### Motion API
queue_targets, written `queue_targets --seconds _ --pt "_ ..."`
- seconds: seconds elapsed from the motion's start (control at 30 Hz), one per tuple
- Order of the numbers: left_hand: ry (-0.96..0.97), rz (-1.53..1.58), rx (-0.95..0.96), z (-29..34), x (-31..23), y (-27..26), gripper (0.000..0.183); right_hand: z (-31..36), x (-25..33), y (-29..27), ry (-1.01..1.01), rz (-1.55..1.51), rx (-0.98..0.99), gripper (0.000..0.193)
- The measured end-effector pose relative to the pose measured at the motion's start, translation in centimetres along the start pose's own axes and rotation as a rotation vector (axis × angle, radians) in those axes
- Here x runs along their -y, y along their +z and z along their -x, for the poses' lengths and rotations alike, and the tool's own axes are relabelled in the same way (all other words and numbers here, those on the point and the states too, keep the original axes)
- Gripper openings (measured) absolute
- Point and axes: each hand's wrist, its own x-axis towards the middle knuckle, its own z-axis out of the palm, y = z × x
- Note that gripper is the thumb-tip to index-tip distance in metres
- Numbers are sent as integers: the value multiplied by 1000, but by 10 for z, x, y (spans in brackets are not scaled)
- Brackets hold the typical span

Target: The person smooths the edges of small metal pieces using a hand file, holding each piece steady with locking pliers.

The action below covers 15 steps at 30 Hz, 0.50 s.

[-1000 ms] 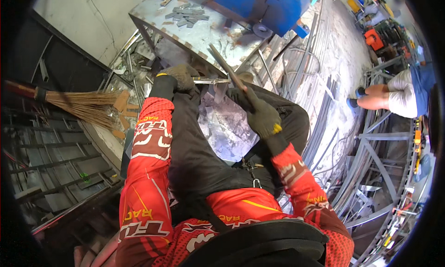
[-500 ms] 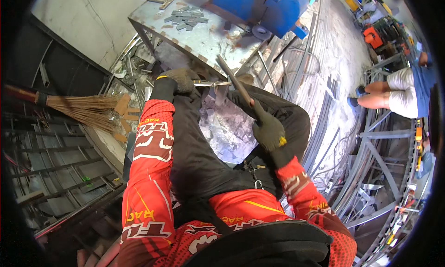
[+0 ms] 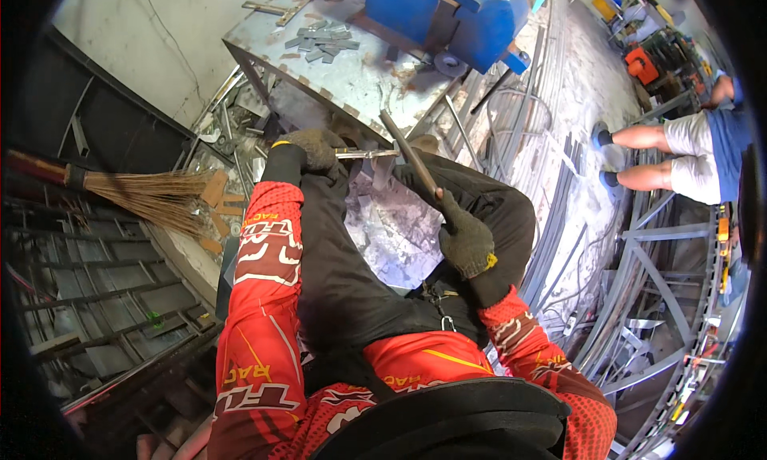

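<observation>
My left hand (image 3: 318,150), in a dark knit glove, is closed around a slim silver metal tool (image 3: 363,153) that looks like pliers and points right between my knees. Its handle is hidden in the fist. In my gloved right hand (image 3: 466,240) is a long, dark, flat metal bar (image 3: 409,152), slanting up and away to the left. The bar's shaft crosses close by the tip of the silver tool; whether they touch I cannot tell. The lower end of the bar is hidden by the glove.
Ahead stands a metal-topped table (image 3: 375,88) carrying small metal pieces (image 3: 322,40) and a blue machine (image 3: 479,28). A straw broom (image 3: 144,190) lies at left. Long metal bars (image 3: 551,212) lie on the floor at right, where another person (image 3: 695,152) stands.
The bar's far end has shifted slightly right and nearer to me, with my right hand a little lower. The other person's legs have moved apart.
</observation>
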Motion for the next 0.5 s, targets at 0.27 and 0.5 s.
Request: queue_targets --seconds 0.27,0.5 --pt "-24 1 8 -3 -3 3 64 -94 21 19 -133 -21 -94 62" --pt "-15 31 48 6 1 1 64 -9 -5 3 -29 93 73 73"
